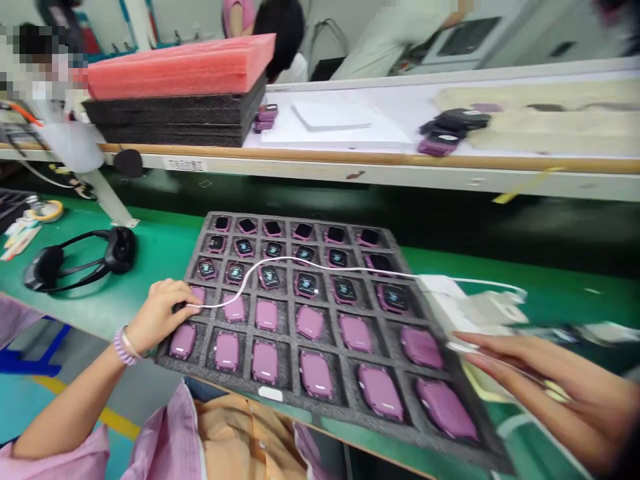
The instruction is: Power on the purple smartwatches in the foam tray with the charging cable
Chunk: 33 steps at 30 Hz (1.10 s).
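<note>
A dark grey foam tray (295,339) lies on the green bench, its pockets holding purple smartwatch bodies. Toward the back, watches such as this one (306,285) show black or lit screens; in the two front rows, plain purple faces (316,375) are up. My left hand (167,310) pinches one end of a white cable (280,259) over the tray's left edge, beside a purple watch (198,294). The cable arches across the tray to the right. At the right edge, my right hand (545,377), slightly blurred, pinches a small white flat piece (463,347) between thumb and fingers.
A black headset-like strap (83,260) and a tape roll (47,211) lie at left. White blocks (475,303) are right of the tray. The shelf above carries pink foam (175,70), black foam (170,120), papers (330,115) and watches (440,143). People are behind it.
</note>
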Each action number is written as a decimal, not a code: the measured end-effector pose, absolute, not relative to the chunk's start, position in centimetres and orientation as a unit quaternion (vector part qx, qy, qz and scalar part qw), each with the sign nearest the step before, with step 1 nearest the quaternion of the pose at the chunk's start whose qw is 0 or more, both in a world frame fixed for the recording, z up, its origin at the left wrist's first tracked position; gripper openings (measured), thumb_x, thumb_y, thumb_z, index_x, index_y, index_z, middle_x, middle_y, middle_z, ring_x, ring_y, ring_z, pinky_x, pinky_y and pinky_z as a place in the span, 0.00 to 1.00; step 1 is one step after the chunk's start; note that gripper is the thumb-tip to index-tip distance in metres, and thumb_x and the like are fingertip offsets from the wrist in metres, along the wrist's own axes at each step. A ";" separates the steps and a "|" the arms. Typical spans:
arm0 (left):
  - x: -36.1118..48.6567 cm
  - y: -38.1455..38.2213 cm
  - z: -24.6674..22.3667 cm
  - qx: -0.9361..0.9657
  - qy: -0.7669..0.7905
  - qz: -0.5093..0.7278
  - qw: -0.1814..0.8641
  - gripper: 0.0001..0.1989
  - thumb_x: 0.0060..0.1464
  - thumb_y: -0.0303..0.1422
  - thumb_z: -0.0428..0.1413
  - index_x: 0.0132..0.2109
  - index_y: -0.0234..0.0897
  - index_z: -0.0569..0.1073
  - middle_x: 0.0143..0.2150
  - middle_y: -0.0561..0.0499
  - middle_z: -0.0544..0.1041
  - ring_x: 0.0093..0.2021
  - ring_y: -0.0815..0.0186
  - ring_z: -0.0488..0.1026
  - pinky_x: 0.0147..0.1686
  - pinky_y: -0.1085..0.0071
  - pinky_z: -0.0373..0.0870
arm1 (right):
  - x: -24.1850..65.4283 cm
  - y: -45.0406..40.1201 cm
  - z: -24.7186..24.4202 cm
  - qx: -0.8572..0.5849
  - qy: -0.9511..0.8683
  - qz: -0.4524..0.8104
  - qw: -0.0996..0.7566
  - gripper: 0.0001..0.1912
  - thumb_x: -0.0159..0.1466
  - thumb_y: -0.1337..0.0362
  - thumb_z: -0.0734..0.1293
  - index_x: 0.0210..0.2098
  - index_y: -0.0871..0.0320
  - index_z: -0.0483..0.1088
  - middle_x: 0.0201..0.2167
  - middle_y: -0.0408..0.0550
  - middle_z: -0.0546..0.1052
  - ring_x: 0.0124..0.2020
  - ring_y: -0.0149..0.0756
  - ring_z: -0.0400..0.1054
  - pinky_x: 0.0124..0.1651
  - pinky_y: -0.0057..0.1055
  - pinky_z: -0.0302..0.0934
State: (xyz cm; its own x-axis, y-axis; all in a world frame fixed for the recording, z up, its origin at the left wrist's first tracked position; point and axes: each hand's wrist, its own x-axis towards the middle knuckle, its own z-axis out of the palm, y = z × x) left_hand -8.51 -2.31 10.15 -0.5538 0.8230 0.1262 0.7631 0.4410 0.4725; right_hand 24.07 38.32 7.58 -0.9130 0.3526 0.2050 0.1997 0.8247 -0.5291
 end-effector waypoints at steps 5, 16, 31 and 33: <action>-9.8 -2.3 10.4 0.567 0.813 0.123 -0.042 0.15 0.64 0.47 0.51 0.49 0.48 0.76 0.45 0.49 0.79 0.44 0.54 0.72 0.48 0.55 0.60 | 23.7 35.8 9.5 -0.169 -0.936 0.265 0.161 0.21 0.70 0.43 0.59 0.38 0.47 0.77 0.39 0.53 0.76 0.42 0.55 0.73 0.43 0.49 0.69; -11.9 -0.3 12.6 0.459 0.866 0.186 0.075 0.27 0.60 0.56 0.46 0.48 0.41 0.76 0.48 0.46 0.80 0.48 0.52 0.75 0.47 0.59 0.71 | 22.0 37.0 7.3 -0.068 -0.980 0.116 0.147 0.16 0.74 0.53 0.57 0.51 0.54 0.70 0.48 0.56 0.75 0.49 0.53 0.70 0.46 0.49 0.66; -12.1 0.9 12.2 0.484 0.842 0.107 0.211 0.31 0.62 0.57 0.36 0.46 0.46 0.78 0.42 0.52 0.79 0.45 0.57 0.70 0.53 0.59 0.59 | 19.9 37.7 8.5 -0.200 -0.920 0.327 0.078 0.30 0.70 0.37 0.53 0.49 0.52 0.72 0.49 0.53 0.77 0.51 0.54 0.72 0.53 0.48 0.67; -12.3 0.8 12.1 0.483 0.843 0.103 0.213 0.31 0.62 0.57 0.37 0.44 0.45 0.77 0.42 0.51 0.79 0.45 0.57 0.70 0.53 0.59 0.59 | 19.3 37.2 9.0 -0.189 -0.929 0.316 0.035 0.31 0.70 0.38 0.51 0.45 0.54 0.74 0.46 0.53 0.79 0.47 0.54 0.73 0.50 0.48 0.68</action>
